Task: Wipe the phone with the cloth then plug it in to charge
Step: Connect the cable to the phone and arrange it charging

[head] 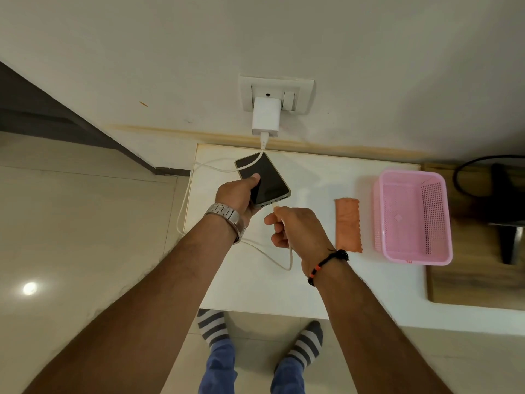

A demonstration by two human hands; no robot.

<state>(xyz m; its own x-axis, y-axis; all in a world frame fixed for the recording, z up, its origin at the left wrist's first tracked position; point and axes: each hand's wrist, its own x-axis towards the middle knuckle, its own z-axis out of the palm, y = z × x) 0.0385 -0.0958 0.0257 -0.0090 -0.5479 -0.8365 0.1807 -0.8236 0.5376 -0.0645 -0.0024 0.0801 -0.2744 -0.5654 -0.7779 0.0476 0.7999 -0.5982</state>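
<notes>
Wiping looks finished — the cloth lies folded just right of the right grip, which pinches the cable plug beside the phone clamped in the left grip — plugging remains.

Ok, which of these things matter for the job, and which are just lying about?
In use: dark-screened phone in left hand; white charging cable in right hand; white wall charger; folded orange cloth.
Lying about: empty pink plastic basket; black cord.
</notes>
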